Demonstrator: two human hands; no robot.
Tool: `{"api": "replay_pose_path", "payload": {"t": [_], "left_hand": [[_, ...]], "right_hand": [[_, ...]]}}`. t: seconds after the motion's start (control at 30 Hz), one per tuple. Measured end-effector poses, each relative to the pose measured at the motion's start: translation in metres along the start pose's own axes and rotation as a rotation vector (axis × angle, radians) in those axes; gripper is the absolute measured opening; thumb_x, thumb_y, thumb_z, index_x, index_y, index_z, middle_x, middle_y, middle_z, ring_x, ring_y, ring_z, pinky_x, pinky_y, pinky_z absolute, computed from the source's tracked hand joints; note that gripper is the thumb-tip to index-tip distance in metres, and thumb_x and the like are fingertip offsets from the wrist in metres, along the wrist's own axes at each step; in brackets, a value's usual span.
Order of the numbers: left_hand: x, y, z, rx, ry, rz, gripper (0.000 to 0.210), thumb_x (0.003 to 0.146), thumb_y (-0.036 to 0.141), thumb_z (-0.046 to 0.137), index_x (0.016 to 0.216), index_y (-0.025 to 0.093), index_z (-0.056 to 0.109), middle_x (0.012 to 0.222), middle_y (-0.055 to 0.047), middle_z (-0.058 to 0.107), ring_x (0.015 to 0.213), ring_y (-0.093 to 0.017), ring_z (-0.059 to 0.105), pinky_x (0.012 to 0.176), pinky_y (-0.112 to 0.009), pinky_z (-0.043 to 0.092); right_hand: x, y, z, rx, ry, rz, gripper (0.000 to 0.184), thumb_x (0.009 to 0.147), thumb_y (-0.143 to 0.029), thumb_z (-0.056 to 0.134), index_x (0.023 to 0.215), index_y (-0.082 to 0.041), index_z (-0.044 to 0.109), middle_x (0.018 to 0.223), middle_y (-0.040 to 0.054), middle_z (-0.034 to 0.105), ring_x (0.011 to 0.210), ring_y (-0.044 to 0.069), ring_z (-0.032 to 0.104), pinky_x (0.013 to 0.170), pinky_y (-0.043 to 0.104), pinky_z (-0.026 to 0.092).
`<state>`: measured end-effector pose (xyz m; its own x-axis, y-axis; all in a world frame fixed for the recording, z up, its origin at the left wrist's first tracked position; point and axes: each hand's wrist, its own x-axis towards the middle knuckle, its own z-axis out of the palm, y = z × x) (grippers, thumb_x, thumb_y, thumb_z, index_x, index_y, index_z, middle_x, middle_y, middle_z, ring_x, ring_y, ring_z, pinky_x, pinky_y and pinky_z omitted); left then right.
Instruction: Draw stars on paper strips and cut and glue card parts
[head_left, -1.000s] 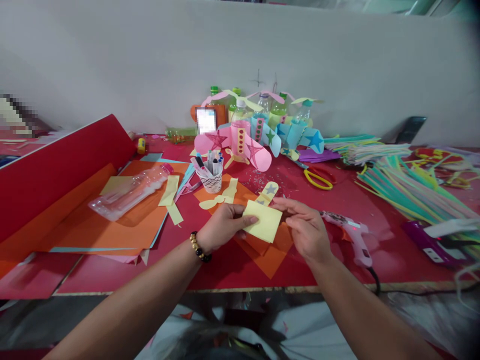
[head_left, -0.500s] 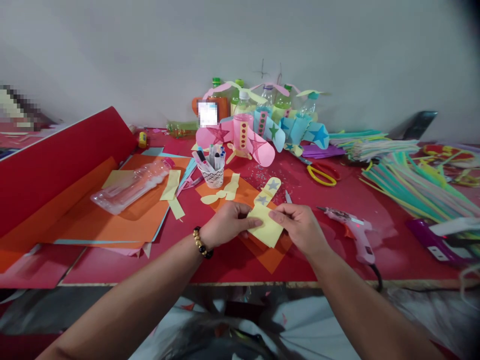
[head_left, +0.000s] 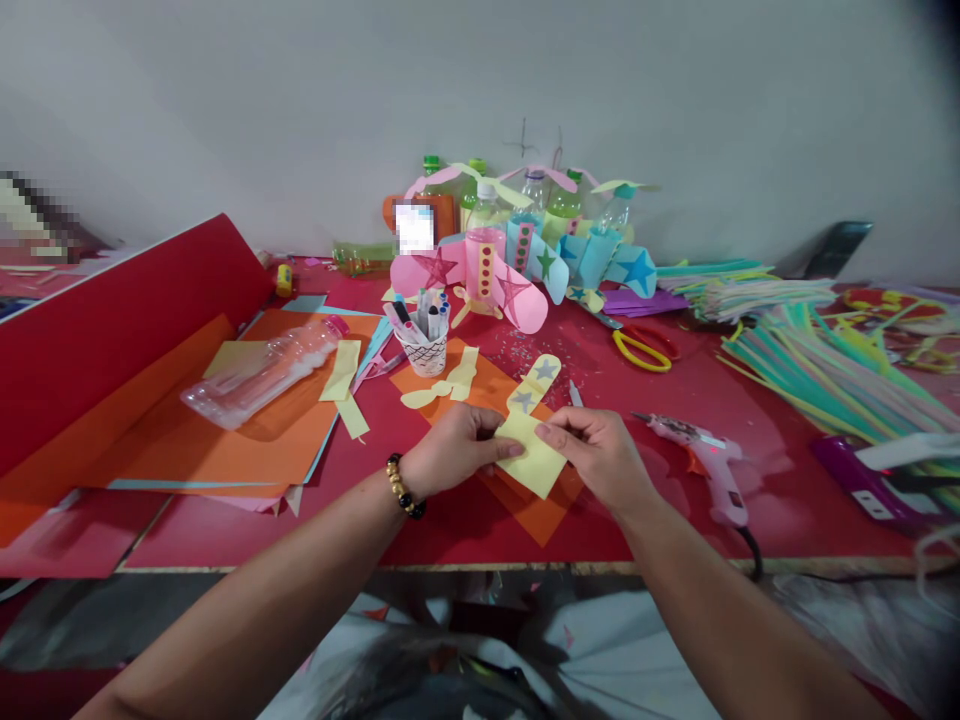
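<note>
Between my two hands is a small piece of yellow paper (head_left: 536,462), held above an orange sheet (head_left: 541,525). My left hand (head_left: 466,443) pinches its left edge with the thumb on top. At the upper right edge, my right hand (head_left: 589,450) pinches it between thumb and fingers. Just beyond the paper lies a yellow strip with grey stars (head_left: 544,372); whether the two touch I cannot tell. Yellow cut-out paper pieces (head_left: 454,382) rest to the left of that strip, on the orange sheet.
A pink glue gun (head_left: 712,465) lies right of my right hand, with yellow-handled scissors (head_left: 641,350) farther back. A cup of markers (head_left: 426,355) stands behind my left hand. Left are a clear plastic bottle (head_left: 262,375) and orange paper (head_left: 150,450). Decorated bottles (head_left: 487,260) line the wall.
The yellow paper's face has turned slightly and its lower edge looks flatter. Both hands keep their pinch in nearly the same place.
</note>
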<state>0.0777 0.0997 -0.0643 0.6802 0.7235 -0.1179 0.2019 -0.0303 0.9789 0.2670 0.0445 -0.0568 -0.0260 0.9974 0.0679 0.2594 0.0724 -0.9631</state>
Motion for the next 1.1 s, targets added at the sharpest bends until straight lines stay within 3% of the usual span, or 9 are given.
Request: {"api": "replay_pose_path", "payload": {"t": [0.2,0.3,0.6,0.73,0.97,1.1], "left_hand": [[-0.003,-0.002,0.003,0.127,-0.085,0.026,0.040,0.076,0.044,0.068,0.059,0.015,0.047,0.053,0.006,0.040,0.049,-0.006,0.033,0.045,-0.019,0.025],[-0.003,-0.002,0.004,0.121,-0.112,0.025,0.037,0.077,0.044,0.067,0.062,0.015,0.050,0.054,0.005,0.043,0.049,-0.006,0.036,0.045,-0.019,0.027],[0.003,-0.002,0.008,-0.212,-0.039,-0.036,0.033,0.074,0.043,0.072,0.072,0.012,0.060,0.062,0.001,0.058,0.052,-0.008,0.053,0.051,-0.019,0.044],[0.003,-0.001,0.012,-0.246,-0.002,-0.072,0.036,0.072,0.044,0.074,0.067,0.010,0.061,0.059,-0.003,0.063,0.048,-0.010,0.057,0.049,-0.019,0.045],[0.004,0.001,0.017,-0.331,0.081,-0.024,0.037,0.071,0.044,0.075,0.066,0.010,0.060,0.058,-0.002,0.063,0.049,-0.008,0.056,0.051,-0.018,0.044],[0.004,-0.001,0.017,-0.288,0.061,-0.043,0.039,0.071,0.046,0.074,0.064,0.011,0.060,0.056,-0.003,0.064,0.048,-0.009,0.057,0.050,-0.019,0.043]], "right_hand": [[-0.002,-0.002,0.001,-0.132,-0.120,-0.061,0.035,0.087,-0.045,0.055,0.069,-0.015,0.062,0.057,-0.0031,0.040,0.055,0.010,0.035,0.050,0.023,0.028],[-0.003,0.000,0.004,-0.196,-0.051,-0.089,0.037,0.088,-0.044,0.054,0.064,-0.016,0.058,0.055,-0.0037,0.035,0.054,0.010,0.032,0.049,0.023,0.027],[-0.005,0.003,0.008,-0.232,0.213,-0.140,0.033,0.089,-0.040,0.052,0.067,-0.017,0.057,0.055,-0.0022,0.044,0.053,0.010,0.039,0.049,0.022,0.031],[-0.005,0.005,0.006,-0.279,0.328,-0.153,0.034,0.091,-0.041,0.049,0.069,-0.017,0.058,0.056,-0.0017,0.047,0.052,0.011,0.041,0.049,0.022,0.032],[-0.004,0.004,0.007,-0.299,0.446,-0.168,0.032,0.091,-0.041,0.049,0.070,-0.018,0.057,0.058,-0.0012,0.050,0.055,0.012,0.042,0.052,0.023,0.033],[-0.003,0.004,0.008,-0.203,0.394,-0.104,0.034,0.089,-0.044,0.051,0.069,-0.018,0.057,0.056,-0.0017,0.048,0.053,0.012,0.041,0.049,0.023,0.033]]}}
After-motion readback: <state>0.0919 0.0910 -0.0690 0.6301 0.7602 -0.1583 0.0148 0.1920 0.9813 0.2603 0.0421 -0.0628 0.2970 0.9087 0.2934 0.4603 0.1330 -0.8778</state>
